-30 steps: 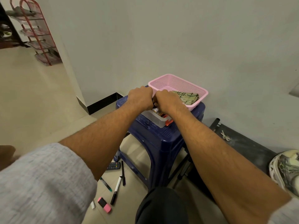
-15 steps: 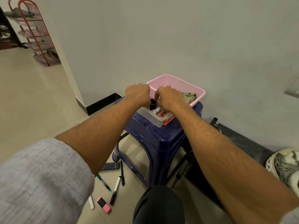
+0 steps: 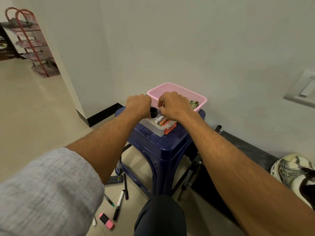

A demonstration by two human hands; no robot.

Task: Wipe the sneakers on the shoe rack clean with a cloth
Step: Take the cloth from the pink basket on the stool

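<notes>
A red wire shoe rack (image 3: 36, 48) stands far off at the upper left with grey footwear on its shelves. One white and grey sneaker (image 3: 293, 172) lies on the floor at the right edge. A folded greenish cloth (image 3: 193, 103) lies in the pink basket (image 3: 170, 86) on a blue stool (image 3: 162, 145). My left hand (image 3: 139, 104) grips a short black cylinder (image 3: 153, 112) above an open white box (image 3: 151, 129) of batteries. My right hand (image 3: 173, 104) hovers beside it with curled fingers; whether it holds anything is hidden.
A remote (image 3: 114, 179), several markers (image 3: 119, 204) and a pink highlighter (image 3: 106, 220) lie on the floor left of the stool. A dark board (image 3: 247, 150) leans along the wall at the right. My knee (image 3: 160, 217) is under the stool's front.
My hands, pressed together over the box a second ago, have drawn apart, and the black cylinder now shows between them. The view has tilted slightly.
</notes>
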